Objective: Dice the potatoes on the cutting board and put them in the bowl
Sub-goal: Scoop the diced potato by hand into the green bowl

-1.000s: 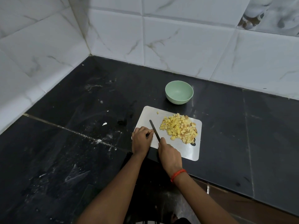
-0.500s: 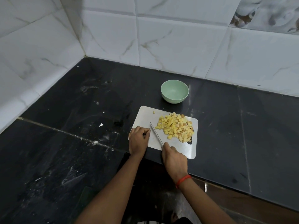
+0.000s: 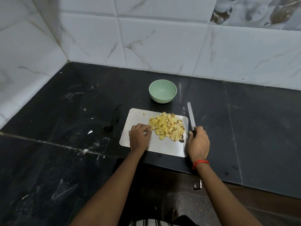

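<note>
A heap of yellow potato dice (image 3: 167, 127) lies on the right half of a grey cutting board (image 3: 138, 114). One stray cube (image 3: 144, 114) sits near the board's far left. Behind the board stands a pale green bowl (image 3: 162, 91), with nothing inside. My left hand (image 3: 139, 137) rests on the board, fingertips touching the left edge of the heap. My right hand (image 3: 198, 142) grips the dark handle of a knife (image 3: 191, 115) just right of the board, blade pointing away over the counter.
The black stone counter (image 3: 65, 128) is smeared with white marks and small scraps. White marble tiles (image 3: 162, 38) wall in the back and left. The counter's front edge runs just below the board.
My right hand has carried the knife from the middle of the board to its right side, off the board. My left hand has shifted right to the edge of the dice heap.
</note>
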The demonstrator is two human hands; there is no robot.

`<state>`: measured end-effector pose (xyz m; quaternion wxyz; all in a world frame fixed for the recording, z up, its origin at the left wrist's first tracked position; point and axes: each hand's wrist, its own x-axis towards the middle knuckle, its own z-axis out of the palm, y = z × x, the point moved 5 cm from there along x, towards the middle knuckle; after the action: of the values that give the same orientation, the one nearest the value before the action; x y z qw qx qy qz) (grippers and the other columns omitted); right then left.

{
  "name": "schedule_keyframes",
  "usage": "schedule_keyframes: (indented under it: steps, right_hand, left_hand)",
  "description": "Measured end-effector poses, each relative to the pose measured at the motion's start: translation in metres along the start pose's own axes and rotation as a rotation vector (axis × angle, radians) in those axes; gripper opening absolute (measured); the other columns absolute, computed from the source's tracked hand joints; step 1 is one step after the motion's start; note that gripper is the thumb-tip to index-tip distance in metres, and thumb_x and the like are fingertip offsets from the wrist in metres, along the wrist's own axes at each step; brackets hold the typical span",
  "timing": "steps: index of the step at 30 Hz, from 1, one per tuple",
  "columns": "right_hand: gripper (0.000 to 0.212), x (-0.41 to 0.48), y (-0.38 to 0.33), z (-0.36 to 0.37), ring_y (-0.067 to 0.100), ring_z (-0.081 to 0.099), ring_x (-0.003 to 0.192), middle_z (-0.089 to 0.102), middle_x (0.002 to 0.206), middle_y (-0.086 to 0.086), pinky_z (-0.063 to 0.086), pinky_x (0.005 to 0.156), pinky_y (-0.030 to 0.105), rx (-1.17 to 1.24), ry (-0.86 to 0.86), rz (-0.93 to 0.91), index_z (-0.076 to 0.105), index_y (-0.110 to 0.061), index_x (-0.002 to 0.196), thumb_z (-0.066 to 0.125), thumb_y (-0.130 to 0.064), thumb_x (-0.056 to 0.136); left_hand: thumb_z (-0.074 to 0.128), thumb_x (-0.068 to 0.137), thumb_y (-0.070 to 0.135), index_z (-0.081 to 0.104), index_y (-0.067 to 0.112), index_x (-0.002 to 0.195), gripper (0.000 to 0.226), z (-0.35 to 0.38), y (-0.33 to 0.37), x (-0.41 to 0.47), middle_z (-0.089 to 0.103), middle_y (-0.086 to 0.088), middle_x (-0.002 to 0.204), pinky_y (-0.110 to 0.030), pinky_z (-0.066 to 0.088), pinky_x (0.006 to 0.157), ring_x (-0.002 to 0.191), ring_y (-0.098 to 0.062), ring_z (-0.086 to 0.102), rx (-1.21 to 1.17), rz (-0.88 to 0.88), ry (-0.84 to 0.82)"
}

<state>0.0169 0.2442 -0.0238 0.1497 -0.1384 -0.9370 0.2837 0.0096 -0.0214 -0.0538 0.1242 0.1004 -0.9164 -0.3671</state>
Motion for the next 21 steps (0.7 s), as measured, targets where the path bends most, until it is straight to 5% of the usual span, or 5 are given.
schedule_keyframes:
  steps: [9,14,21]
  right_hand:
    - [0.024,0.002,0.018,0.003,0.030,0.054,0.095,0.060,0.110,0.010,0.045,0.076,0.044,-0.214,0.018,-0.014,0.063,-0.013,0.106,0.067,-0.030,0.090]
    - [0.035,0.010,-0.013,0.004,0.018,0.051,0.110,0.062,0.116,0.001,0.046,0.094,0.037,0.126,-0.077,-0.193,0.060,-0.017,0.119,0.055,-0.043,0.097]
    - [0.058,0.043,-0.040,0.056,0.013,0.021,0.149,0.037,0.157,-0.002,0.021,0.121,0.036,0.234,-0.433,-0.350,0.043,-0.028,0.146,0.038,-0.061,0.099]
  left_hand:
    - [0.068,0.093,0.016,0.073,0.021,0.108,0.017,-0.004,-0.007,-0.007,0.062,0.007,0.102,-0.019,0.050,0.076,0.087,-0.005,0.058,-0.249,-0.046,0.088]
    - [0.064,0.098,0.024,0.071,0.019,0.116,0.020,-0.008,-0.002,0.004,0.062,0.008,0.106,-0.023,0.054,0.078,0.087,-0.006,0.062,-0.311,-0.095,0.122]
    - [0.050,0.104,0.039,0.062,0.016,0.135,0.040,-0.004,0.001,0.046,0.064,0.003,0.133,-0.031,0.046,0.106,0.123,-0.009,0.056,-0.253,-0.022,-0.002]
